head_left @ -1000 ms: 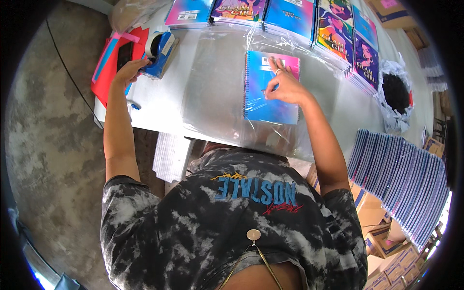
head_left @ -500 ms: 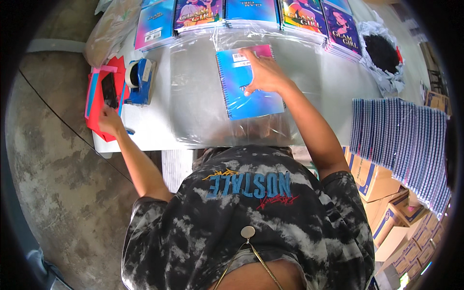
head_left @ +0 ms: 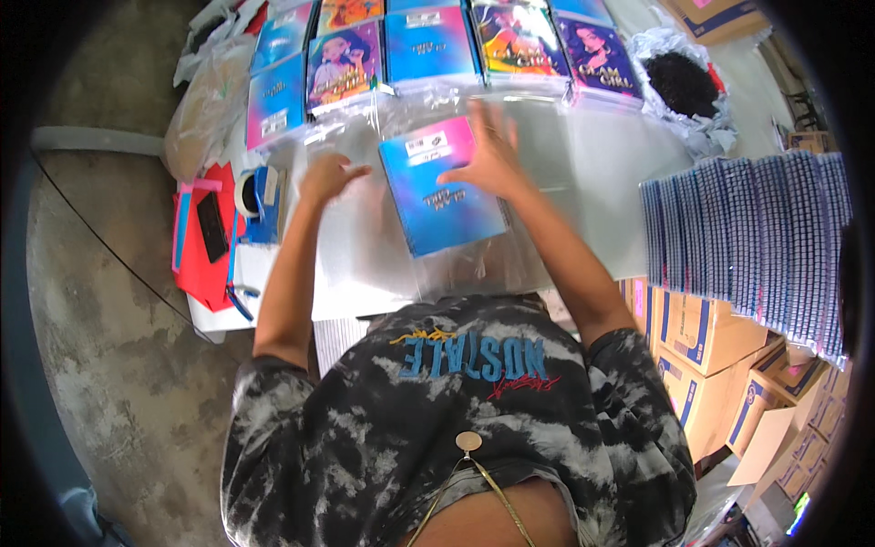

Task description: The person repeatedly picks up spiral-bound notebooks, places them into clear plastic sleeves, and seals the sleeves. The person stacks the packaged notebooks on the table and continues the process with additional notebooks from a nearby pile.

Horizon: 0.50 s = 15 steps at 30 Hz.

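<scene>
A blue and pink spiral notebook point(head_left: 428, 223) lies at a slight tilt on a clear plastic sheet point(head_left: 351, 264) spread over the white table. My right hand point(head_left: 492, 164) is at its upper right edge, fingers apart, with the thumb across the cover. To the left of the notebook, my left hand point(head_left: 330, 180) hovers slightly blurred over the plastic, holding nothing, thumb and fingers apart. Beyond them stand stacks of similar notebooks, among them a blue stack point(head_left: 433, 46) and a purple stack point(head_left: 597, 55) with illustrated covers.
A blue tape dispenser point(head_left: 264, 205) stands at the left, beside a black phone point(head_left: 212, 228) on red sheets point(head_left: 196, 273). Rows of spiral-bound notebooks point(head_left: 743, 242) pile up at the right, above cardboard boxes point(head_left: 706, 333). A plastic-lined container point(head_left: 684, 87) holds something black.
My left hand has moved from beside the phone rightward toward the notebook, leaving the phone on the red sheets. The notebook has turned slightly under my right hand. The view has shifted.
</scene>
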Motion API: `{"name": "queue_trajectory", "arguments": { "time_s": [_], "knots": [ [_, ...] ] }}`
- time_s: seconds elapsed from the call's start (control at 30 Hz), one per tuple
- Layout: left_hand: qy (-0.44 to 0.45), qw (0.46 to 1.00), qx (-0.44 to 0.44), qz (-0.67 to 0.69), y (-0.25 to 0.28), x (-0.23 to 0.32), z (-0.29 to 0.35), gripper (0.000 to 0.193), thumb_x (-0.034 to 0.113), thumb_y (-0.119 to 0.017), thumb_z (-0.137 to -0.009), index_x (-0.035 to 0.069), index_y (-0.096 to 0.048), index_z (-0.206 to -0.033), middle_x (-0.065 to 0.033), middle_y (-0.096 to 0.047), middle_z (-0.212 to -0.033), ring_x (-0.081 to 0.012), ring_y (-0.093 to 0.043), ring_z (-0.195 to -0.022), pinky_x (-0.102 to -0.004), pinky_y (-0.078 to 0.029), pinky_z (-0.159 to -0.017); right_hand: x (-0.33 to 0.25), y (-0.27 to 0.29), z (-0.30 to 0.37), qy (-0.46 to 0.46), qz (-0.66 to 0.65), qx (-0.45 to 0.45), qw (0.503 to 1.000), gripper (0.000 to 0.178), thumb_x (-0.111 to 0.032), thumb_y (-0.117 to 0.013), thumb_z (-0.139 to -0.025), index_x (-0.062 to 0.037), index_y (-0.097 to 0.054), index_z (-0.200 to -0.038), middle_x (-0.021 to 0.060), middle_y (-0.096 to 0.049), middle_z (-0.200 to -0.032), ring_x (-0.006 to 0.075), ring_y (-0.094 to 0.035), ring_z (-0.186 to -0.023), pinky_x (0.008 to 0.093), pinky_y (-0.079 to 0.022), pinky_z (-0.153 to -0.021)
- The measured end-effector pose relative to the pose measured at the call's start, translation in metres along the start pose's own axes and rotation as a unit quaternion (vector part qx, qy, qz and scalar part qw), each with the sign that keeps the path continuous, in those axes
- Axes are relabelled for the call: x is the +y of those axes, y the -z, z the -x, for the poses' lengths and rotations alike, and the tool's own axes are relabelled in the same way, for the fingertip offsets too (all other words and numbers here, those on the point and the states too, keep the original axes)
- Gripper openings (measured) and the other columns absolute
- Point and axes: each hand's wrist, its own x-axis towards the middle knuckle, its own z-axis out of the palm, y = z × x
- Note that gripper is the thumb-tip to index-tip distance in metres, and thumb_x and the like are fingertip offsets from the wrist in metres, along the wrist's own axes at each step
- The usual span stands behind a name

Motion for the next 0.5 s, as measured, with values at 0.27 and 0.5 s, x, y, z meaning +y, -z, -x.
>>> {"name": "queue_trajectory", "arguments": {
  "time_s": [0.27,0.5],
  "knots": [
    [-0.038,0.766,0.17,0.619,-0.012,0.147,0.074,0.06,0.034,-0.046,-0.089,0.0,-0.029,-0.135,-0.0135,-0.04,-0.129,-0.0222,-0.037,-0.12,-0.033,-0.028,-0.101,-0.015,0.021,0.015,-0.069,-0.524,0.073,0.846,0.081,-0.031,-0.078,-0.068,-0.0043,-0.029,-0.127,0.0148,-0.043,-0.118,0.0227,-0.041,-0.114,0.0376,-0.03,-0.1],
    [-0.078,0.796,0.254,0.544,0.02,0.161,0.081,0.041,0.013,-0.051,-0.087,0.001,-0.046,-0.126,-0.0091,-0.05,-0.121,-0.0169,-0.049,-0.107,-0.03,-0.039,-0.091,-0.052,0.042,0.009,-0.03,-0.473,0.186,0.861,0.052,-0.012,-0.072,-0.072,-0.0026,-0.048,-0.117,0.0073,-0.053,-0.107,0.0144,-0.051,-0.098,0.0287,-0.043,-0.087]
  ]
}}
